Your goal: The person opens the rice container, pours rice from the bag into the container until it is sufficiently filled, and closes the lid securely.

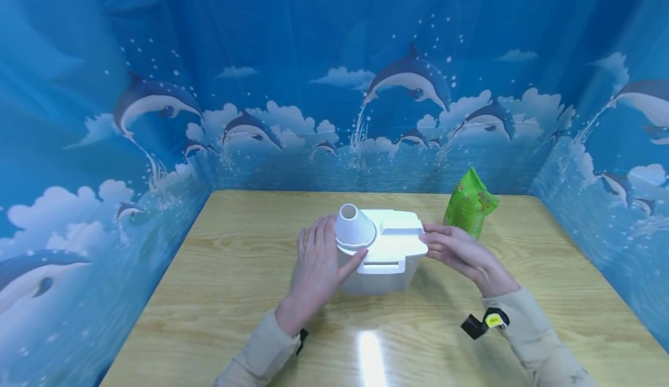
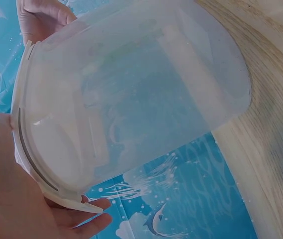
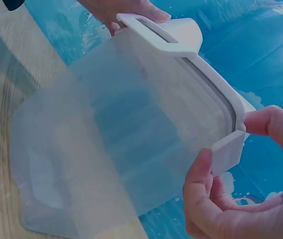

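A translucent plastic storage container [image 2: 146,94] with a white lid [image 1: 402,246] stands on the table in the head view. A white cone-shaped spout [image 1: 355,228] rises from the lid's left part. My left hand [image 1: 320,262] holds the lid's left end, its thumb at the front edge beside the spout. The left wrist view shows fingertips [image 2: 94,221] by a lid flap. At the opposite end, my right hand [image 1: 460,253] pinches the white side latch [image 3: 228,154] between its thumb and curled fingers. In the right wrist view, the latch tilts outward from the container's wall.
A green bag [image 1: 467,207] stands upright behind my right hand, near the table's back right. The wooden table [image 1: 251,247] is bordered at the back and sides by a blue dolphin-print curtain [image 1: 313,56].
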`<state>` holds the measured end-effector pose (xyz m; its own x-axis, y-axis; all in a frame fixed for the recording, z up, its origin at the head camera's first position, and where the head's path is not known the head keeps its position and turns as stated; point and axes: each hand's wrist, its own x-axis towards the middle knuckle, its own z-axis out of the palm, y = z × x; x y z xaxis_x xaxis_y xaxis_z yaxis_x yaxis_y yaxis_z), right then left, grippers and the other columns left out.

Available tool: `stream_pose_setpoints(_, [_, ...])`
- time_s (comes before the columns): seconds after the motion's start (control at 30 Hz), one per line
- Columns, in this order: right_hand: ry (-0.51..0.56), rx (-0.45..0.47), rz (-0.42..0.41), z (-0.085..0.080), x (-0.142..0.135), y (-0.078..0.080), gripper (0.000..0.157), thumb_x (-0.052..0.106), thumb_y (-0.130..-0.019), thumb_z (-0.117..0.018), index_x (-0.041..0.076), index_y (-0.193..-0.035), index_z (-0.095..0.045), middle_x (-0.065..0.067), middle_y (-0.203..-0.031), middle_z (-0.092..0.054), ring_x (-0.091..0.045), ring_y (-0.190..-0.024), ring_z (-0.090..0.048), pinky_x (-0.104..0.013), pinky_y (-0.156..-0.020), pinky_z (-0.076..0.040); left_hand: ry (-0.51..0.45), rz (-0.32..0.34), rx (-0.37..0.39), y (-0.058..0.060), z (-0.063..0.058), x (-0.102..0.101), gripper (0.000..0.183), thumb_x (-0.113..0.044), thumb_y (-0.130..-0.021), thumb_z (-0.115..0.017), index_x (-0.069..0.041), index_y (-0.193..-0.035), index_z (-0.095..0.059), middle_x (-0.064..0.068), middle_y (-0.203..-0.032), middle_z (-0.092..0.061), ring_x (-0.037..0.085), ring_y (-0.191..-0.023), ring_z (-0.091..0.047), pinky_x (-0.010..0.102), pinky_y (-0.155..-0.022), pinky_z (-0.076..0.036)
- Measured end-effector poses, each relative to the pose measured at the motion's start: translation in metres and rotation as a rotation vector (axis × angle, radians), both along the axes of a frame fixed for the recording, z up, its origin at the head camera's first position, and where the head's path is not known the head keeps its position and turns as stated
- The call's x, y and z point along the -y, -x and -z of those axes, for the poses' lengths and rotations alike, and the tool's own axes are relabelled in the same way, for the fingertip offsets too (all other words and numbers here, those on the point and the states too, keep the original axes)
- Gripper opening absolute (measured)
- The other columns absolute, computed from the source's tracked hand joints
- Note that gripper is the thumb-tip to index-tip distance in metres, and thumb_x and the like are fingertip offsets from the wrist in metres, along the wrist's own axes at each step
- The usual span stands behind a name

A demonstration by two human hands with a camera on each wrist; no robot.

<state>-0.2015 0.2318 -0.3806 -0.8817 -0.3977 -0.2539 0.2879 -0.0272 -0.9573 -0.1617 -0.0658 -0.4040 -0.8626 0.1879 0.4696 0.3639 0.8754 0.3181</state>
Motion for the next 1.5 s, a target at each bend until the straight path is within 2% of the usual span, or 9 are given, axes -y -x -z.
stream_pose_setpoints(0.1, [0.066, 0.030, -0.030, 0.001, 0.000, 0.003, 0.083, 0.009, -0.102, -0.058, -0.020, -0.152, 0.002, -0.003, -0.114, -0.065, -0.010, -0.104, -0.067, -0.026, -0.098, -0.054, 0.001, 0.002, -0.010, 0.000, 0.001, 0.000, 0.089, -0.065, -0.092, -0.060, 0.002, -0.147, -0.041, 0.020, -0.142, -0.053, 0.037, -0.133, -0.049, 0.062, -0.113, -0.035])
stream_pose_setpoints(0.4, [0.097, 0.074, -0.115, -0.001, 0.001, 0.012, 0.078, 0.006, -0.101, -0.055, -0.021, -0.151, -0.002, -0.004, -0.112, -0.065, -0.011, -0.101, -0.068, -0.026, -0.096, -0.055, -0.007, 0.009, -0.022, 0.002, 0.002, 0.001, 0.088, -0.065, -0.092, -0.059, 0.001, -0.148, -0.040, 0.020, -0.141, -0.052, 0.037, -0.132, -0.049, 0.063, -0.113, -0.035])
stream_pose_setpoints(0.53, [0.093, 0.076, -0.067, -0.004, 0.003, 0.012, 0.037, 0.001, -0.099, -0.054, -0.016, -0.129, -0.037, -0.004, -0.101, -0.063, -0.009, -0.088, -0.065, -0.025, -0.087, -0.057, -0.007, 0.018, -0.035, 0.002, 0.003, 0.001, 0.088, -0.064, -0.093, -0.059, 0.002, -0.147, -0.040, 0.020, -0.141, -0.053, 0.037, -0.131, -0.050, 0.062, -0.113, -0.036])
stream_pose_setpoints(0.6, [0.081, 0.065, -0.029, -0.007, 0.004, 0.012, 0.018, 0.000, -0.099, -0.054, -0.005, -0.111, -0.041, -0.004, -0.094, -0.060, -0.008, -0.082, -0.061, -0.024, -0.081, -0.057, -0.009, 0.023, -0.051, 0.003, 0.003, 0.001, 0.087, -0.064, -0.093, -0.059, 0.002, -0.147, -0.040, 0.020, -0.140, -0.053, 0.036, -0.130, -0.050, 0.061, -0.112, -0.037])
stream_pose_setpoints(0.67, [0.067, 0.041, -0.017, -0.009, 0.006, 0.011, 0.014, -0.001, -0.099, -0.053, -0.002, -0.104, -0.041, -0.004, -0.093, -0.060, -0.008, -0.082, -0.061, -0.023, -0.080, -0.057, -0.012, 0.023, -0.063, 0.004, 0.003, 0.001, 0.087, -0.063, -0.093, -0.060, 0.003, -0.146, -0.041, 0.020, -0.139, -0.054, 0.036, -0.129, -0.051, 0.061, -0.112, -0.038])
stream_pose_setpoints(0.83, [0.051, 0.010, -0.030, -0.008, 0.006, 0.010, 0.040, 0.002, -0.101, -0.053, -0.013, -0.133, -0.033, -0.004, -0.106, -0.063, -0.011, -0.095, -0.065, -0.024, -0.087, -0.056, -0.026, 0.025, -0.058, 0.005, 0.003, 0.001, 0.087, -0.061, -0.093, -0.061, 0.003, -0.147, -0.041, 0.020, -0.138, -0.054, 0.037, -0.129, -0.051, 0.060, -0.112, -0.037])
stream_pose_setpoints(1.0, [-0.051, -0.077, -0.005, -0.003, 0.005, 0.005, 0.060, 0.006, -0.103, -0.053, -0.020, -0.145, -0.019, -0.005, -0.112, -0.059, -0.009, -0.097, -0.063, -0.025, -0.087, -0.056, -0.034, 0.035, -0.039, 0.004, 0.003, 0.001, 0.087, -0.061, -0.093, -0.061, 0.003, -0.147, -0.040, 0.020, -0.140, -0.053, 0.037, -0.130, -0.051, 0.060, -0.113, -0.037])
stream_pose_setpoints(1.23, [-0.324, -0.201, 0.044, -0.001, 0.009, 0.002, 0.059, 0.021, -0.104, -0.058, -0.015, -0.142, -0.031, -0.021, -0.125, -0.055, -0.010, -0.092, -0.062, -0.027, -0.085, -0.057, -0.046, 0.052, -0.006, 0.006, 0.004, 0.003, 0.086, -0.061, -0.094, -0.059, 0.003, -0.149, -0.037, 0.021, -0.142, -0.051, 0.038, -0.131, -0.049, 0.059, -0.114, -0.036])
stream_pose_setpoints(1.5, [-0.494, -0.346, 0.069, -0.003, 0.012, -0.007, 0.056, 0.026, -0.104, -0.058, -0.012, -0.140, -0.039, -0.016, -0.112, -0.058, -0.017, -0.091, -0.062, -0.030, -0.081, -0.058, -0.085, 0.103, 0.032, 0.011, 0.005, 0.008, 0.086, -0.061, -0.097, -0.055, 0.002, -0.151, -0.034, 0.021, -0.144, -0.049, 0.038, -0.134, -0.046, 0.058, -0.116, -0.034])
